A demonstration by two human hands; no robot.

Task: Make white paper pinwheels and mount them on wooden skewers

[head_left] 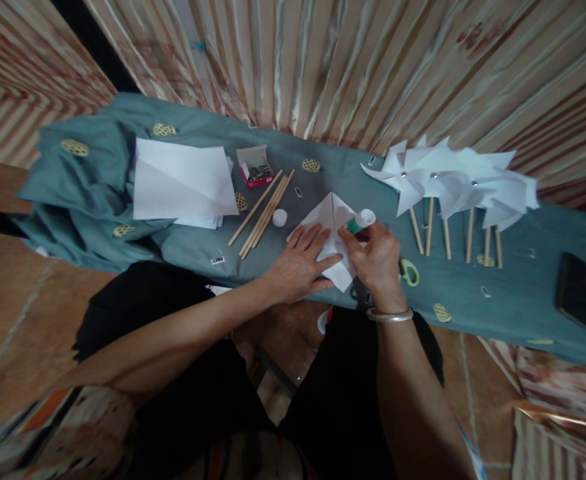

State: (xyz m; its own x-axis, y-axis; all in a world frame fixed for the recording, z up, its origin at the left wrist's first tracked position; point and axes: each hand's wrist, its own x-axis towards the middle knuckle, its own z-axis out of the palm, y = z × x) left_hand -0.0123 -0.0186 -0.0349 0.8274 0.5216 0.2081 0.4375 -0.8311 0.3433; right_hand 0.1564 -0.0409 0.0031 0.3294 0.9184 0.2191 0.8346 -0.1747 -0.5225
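Note:
A square of white paper [341, 272] with crease lines lies on the cloth in front of me, one corner pointing away. My left hand [303, 265] rests on its left side with the fingers spread flat. In my right hand [377, 257] is a glue stick [361, 221], white with a green band, tilted over the paper's right part. Whether its tip touches the paper is hidden by my fingers. The white cap [279, 217] stands left of the paper. Green-handled scissors [409, 272] lie just right of my right hand, partly covered.
Several wooden sticks [267, 212] lie left of the cap, near an open red-and-white box [257, 168] of small metal pieces. A stack of white sheets [183, 180] sits farther left. Several paper pinwheels [453, 179] on sticks lie at the right. A dark phone [576, 289] rests at the far right.

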